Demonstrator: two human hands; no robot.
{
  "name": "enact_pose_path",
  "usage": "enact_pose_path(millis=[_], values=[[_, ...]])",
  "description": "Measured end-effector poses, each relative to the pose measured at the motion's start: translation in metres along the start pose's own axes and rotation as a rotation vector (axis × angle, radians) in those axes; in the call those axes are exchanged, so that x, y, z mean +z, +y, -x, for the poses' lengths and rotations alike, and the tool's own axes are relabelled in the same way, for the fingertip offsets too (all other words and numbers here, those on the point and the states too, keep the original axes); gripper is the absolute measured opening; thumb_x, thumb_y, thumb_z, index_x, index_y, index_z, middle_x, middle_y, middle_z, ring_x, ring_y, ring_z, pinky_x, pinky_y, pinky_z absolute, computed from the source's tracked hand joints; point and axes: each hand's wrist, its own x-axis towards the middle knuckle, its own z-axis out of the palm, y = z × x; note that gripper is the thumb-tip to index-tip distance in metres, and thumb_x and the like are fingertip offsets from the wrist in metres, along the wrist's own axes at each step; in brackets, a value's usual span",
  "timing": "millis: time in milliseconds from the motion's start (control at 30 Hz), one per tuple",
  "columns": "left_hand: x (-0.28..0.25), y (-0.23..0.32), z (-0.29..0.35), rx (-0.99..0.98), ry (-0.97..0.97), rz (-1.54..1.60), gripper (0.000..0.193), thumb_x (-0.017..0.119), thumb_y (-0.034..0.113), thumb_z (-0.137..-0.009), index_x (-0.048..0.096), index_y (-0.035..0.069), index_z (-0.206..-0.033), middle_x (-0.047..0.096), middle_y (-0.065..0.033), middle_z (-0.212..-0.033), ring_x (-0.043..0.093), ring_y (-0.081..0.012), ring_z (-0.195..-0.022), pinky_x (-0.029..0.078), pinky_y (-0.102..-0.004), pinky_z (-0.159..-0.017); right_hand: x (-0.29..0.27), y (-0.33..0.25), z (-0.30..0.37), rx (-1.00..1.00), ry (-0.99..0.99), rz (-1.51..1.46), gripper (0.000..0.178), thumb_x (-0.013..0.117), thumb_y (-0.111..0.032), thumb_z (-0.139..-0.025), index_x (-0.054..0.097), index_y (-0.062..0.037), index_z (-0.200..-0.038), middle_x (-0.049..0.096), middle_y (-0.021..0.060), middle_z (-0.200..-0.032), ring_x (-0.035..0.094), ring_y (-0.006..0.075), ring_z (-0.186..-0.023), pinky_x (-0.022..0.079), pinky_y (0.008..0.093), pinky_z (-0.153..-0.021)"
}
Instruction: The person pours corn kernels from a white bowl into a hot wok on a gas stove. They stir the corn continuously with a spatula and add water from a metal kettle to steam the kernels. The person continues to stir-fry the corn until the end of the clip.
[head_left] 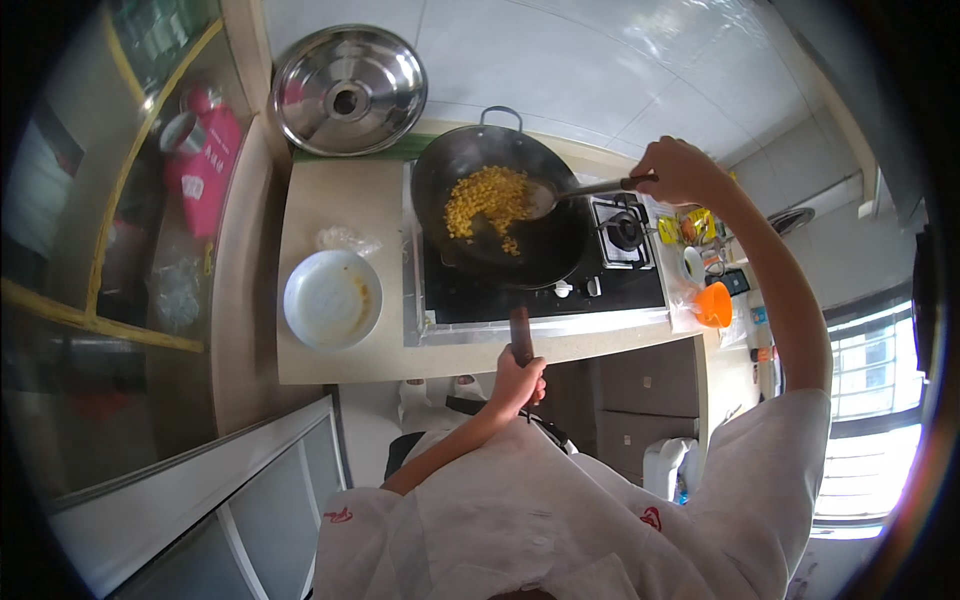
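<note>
A black wok (540, 255) sits on the left burner of the stove, with yellow corn kernels (485, 200) spread over its bottom. Its wooden handle (521, 335) points toward me, and my left hand (520, 384) is closed round the end of it. Above the right burner, my right hand (685, 172) grips the dark handle end of a metal spatula (590, 188). The spatula slopes down into the wok, and its broad head touches the right side of the corn. Faint steam hangs over the wok's far side.
Left of the stove (640, 290), a white plate (308, 318) with yellowish residue lies beside a crumpled plastic bag (347, 240). A steel lid (385, 80) leans at the back left. The bare right burner (626, 231), an orange bowl (713, 305) and yellow packets (697, 226) stand at the right.
</note>
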Motion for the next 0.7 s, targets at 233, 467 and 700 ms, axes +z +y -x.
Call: enact_pose_path(millis=[233,467,700], values=[[0.002,0.002,0.002,-0.049,0.045,-0.031,0.021,0.059,0.004,-0.078,0.039,0.007,-0.083,0.043,-0.0010,-0.063,0.042,-0.0085,-0.045,0.037,-0.0272,-0.040,0.034,0.057,0.002,-0.039,0.099,-0.024,0.018,0.064,-0.029,-0.076,0.072,-0.0144,-0.084,0.066,0.0129,-0.084,0.063,0.0283,-0.083,0.051,0.0384,-0.073],[0.011,0.014,0.011,-0.068,0.088,-0.134,0.018,0.061,0.007,-0.081,0.044,0.009,-0.085,0.044,0.0013,-0.064,0.041,-0.0061,-0.047,0.034,-0.0235,-0.041,0.044,0.061,-0.022,-0.492,0.388,0.165,0.011,0.061,-0.020,-0.079,0.070,-0.0136,-0.079,0.063,0.0081,-0.072,0.062,0.0275,-0.075,0.050,0.0379,-0.072],[0.025,0.015,0.018,-0.057,0.148,-0.148,0.016,0.060,0.008,-0.082,0.045,0.010,-0.088,0.044,0.0019,-0.065,0.040,-0.0046,-0.047,0.034,-0.0222,-0.040,0.023,0.076,0.036,-0.256,-0.010,-0.089,0.015,0.064,-0.019,-0.076,0.073,-0.0156,-0.088,0.065,0.0072,-0.074,0.061,0.0240,-0.075,0.048,0.0349,-0.071]])
